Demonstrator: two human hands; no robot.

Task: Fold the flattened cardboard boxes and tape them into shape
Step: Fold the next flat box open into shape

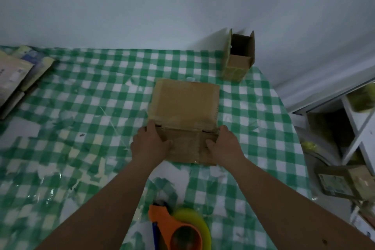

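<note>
Cardboard box (pixel 183 119), plain brown and matte, lies in the middle of my green-and-white checked worktop (pixel 81 87), its far flap flat. My left hand (pixel 149 144) and right hand (pixel 224 144) grip its near corners, thumbs on top. Orange tape dispenser (pixel 174 227) with a yellow-green roll lies nearest me. I can read no writing.

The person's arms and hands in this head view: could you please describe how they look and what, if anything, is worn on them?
Both forearms enter from the bottom edge and are bare as far as the frame shows: no sleeves, gloves, watch or bracelets. The left hand and the right hand are bare too, with no rings visible. A small dark spot marks the right forearm near the bottom edge.
</note>
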